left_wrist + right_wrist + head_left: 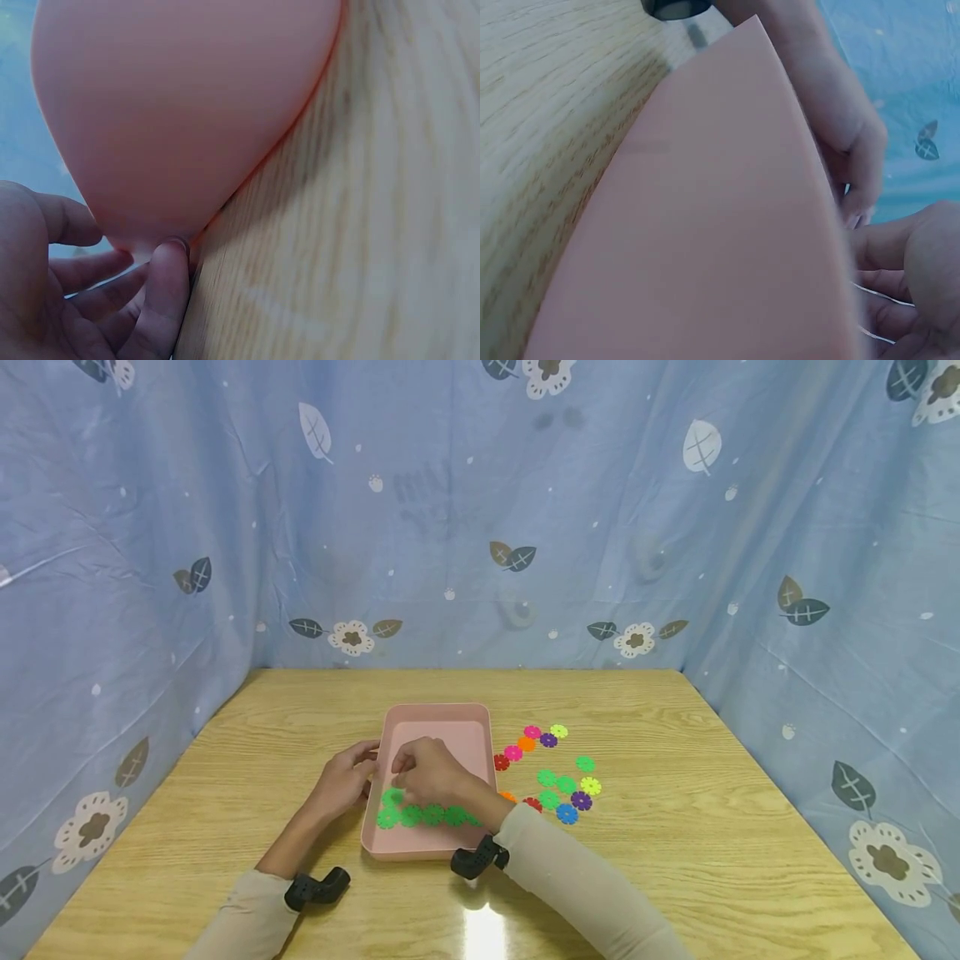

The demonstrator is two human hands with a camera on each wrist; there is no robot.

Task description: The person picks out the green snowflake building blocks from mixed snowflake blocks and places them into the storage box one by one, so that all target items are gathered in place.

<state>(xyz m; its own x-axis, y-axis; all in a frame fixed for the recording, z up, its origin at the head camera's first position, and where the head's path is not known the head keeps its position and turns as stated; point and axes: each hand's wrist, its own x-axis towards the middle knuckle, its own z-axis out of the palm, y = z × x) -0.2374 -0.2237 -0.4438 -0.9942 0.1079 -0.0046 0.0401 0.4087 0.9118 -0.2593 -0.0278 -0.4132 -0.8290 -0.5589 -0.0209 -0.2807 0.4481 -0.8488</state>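
A pink tray [430,712] sits on the table. In the head view, several green notched discs [432,814] line its near end, and one more green disc [392,796] lies at the left, above the row. My right hand [429,770] is over the tray with fingers curled, its fingertips pinching at the far edge of that single disc; the right wrist view hides the contact behind the tray wall [727,187]. My left hand [342,783] holds the tray's left side. Its thumb [166,281] and fingers meet the wall in the left wrist view.
Right of the tray, loose notched discs lie on the wooden table [675,827]: pink, orange, red and purple ones, a blue disc [567,814], and several green discs [566,785]. A patterned blue curtain [450,510] surrounds the table's back and sides.
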